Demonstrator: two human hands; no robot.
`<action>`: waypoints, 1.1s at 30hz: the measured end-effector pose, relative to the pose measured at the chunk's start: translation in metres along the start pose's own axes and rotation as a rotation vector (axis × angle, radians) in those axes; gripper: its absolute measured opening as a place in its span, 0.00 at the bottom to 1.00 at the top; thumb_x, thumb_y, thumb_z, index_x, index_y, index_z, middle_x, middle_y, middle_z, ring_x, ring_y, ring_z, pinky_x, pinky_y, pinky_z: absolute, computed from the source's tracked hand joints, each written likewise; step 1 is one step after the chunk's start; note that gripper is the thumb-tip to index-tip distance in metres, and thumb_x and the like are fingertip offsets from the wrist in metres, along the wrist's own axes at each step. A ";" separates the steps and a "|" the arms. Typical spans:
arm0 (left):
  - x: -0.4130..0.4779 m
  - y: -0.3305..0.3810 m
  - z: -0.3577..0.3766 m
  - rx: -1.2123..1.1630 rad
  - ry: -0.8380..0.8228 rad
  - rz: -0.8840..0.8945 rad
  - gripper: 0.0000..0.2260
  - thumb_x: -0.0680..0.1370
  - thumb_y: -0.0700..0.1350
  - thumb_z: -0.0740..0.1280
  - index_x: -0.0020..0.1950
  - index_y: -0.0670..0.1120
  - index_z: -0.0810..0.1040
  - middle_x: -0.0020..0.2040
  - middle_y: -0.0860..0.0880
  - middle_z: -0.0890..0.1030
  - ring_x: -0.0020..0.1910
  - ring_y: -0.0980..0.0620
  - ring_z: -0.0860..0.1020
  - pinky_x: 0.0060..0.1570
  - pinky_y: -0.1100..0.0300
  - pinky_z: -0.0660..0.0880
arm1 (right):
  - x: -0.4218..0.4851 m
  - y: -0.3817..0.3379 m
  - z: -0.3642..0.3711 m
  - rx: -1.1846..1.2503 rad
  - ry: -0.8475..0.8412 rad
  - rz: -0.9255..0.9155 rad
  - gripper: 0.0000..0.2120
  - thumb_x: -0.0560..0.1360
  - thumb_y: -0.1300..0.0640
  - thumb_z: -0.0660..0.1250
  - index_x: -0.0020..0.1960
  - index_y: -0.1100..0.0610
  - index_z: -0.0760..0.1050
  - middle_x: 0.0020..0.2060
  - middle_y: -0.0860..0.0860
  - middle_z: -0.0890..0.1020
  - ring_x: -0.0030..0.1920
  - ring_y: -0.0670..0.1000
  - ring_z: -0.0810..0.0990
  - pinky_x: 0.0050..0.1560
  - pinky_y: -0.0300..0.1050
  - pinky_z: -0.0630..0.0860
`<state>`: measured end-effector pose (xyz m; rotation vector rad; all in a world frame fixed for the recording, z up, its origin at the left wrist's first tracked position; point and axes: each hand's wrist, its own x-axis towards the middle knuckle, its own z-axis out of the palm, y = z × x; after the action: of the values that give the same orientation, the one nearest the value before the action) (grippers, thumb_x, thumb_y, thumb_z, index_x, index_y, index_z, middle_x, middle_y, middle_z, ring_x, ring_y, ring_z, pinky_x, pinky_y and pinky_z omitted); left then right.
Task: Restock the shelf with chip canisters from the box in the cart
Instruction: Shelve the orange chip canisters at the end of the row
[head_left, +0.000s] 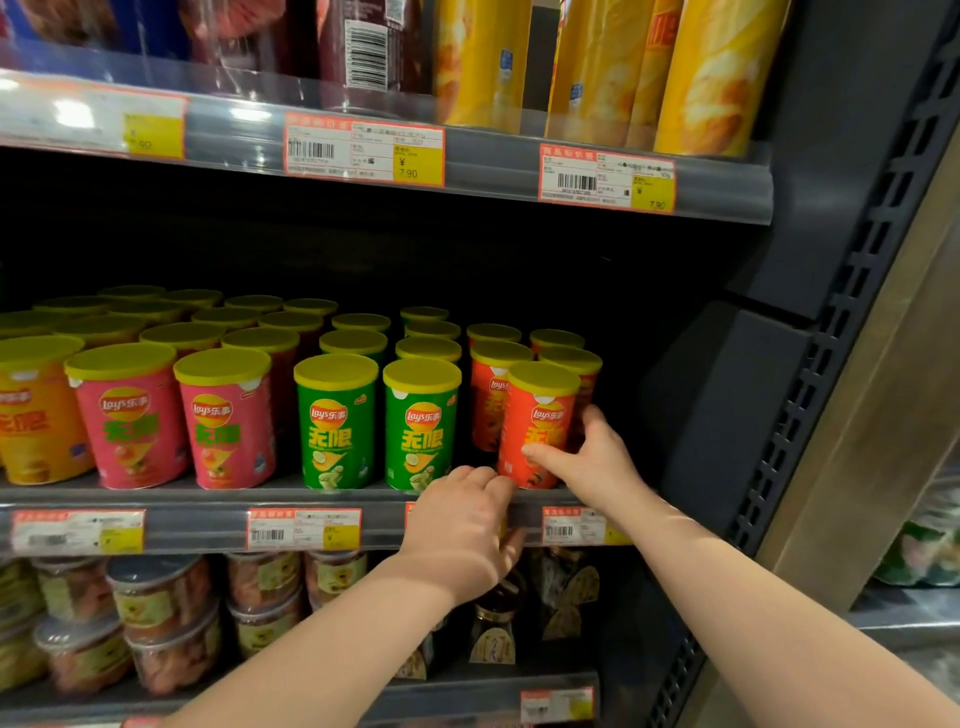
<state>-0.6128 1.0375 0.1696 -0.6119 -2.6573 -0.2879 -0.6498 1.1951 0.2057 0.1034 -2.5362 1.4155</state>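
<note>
An orange-red chip canister (537, 415) with a yellow lid stands at the front right of the middle shelf (197, 525). My right hand (592, 462) grips its right side, thumb across the lower front. My left hand (462, 519) rests on the shelf's front edge just left of that canister, fingers curled over the rail and holding nothing. More orange-red canisters (493, 384) stand behind it. Green canisters (422, 423), pink canisters (223, 415) and a yellow-orange one (36, 410) fill the rows to the left. The box and cart are out of view.
Tall yellow canisters (717, 78) stand on the upper shelf, whose rail (493, 161) carries price labels. Round clear tubs (156, 608) fill the shelf below. The dark shelf upright (779, 364) closes off the right side.
</note>
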 end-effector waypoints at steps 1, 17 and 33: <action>0.000 0.001 0.000 -0.002 -0.001 -0.005 0.21 0.77 0.56 0.62 0.68 0.51 0.69 0.62 0.52 0.74 0.63 0.50 0.70 0.61 0.58 0.67 | 0.000 0.000 0.000 -0.001 -0.003 -0.001 0.33 0.69 0.51 0.75 0.68 0.54 0.64 0.64 0.53 0.75 0.63 0.52 0.75 0.57 0.45 0.72; -0.011 0.003 -0.008 0.011 -0.042 0.023 0.25 0.76 0.55 0.64 0.70 0.47 0.69 0.65 0.48 0.71 0.65 0.45 0.69 0.66 0.55 0.64 | -0.008 -0.004 0.002 -0.083 0.056 0.075 0.40 0.67 0.47 0.75 0.72 0.54 0.60 0.67 0.54 0.70 0.65 0.54 0.72 0.64 0.53 0.72; -0.164 -0.093 -0.070 0.131 -0.302 -0.228 0.19 0.77 0.51 0.61 0.67 0.48 0.68 0.68 0.48 0.68 0.67 0.46 0.66 0.64 0.53 0.66 | -0.133 -0.080 0.123 -0.757 -0.318 -0.270 0.20 0.76 0.47 0.63 0.65 0.52 0.71 0.63 0.52 0.73 0.64 0.56 0.70 0.64 0.50 0.68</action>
<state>-0.4970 0.8740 0.1537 -0.3317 -3.0131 -0.0867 -0.5276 1.0418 0.1783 0.5388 -2.9797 0.3063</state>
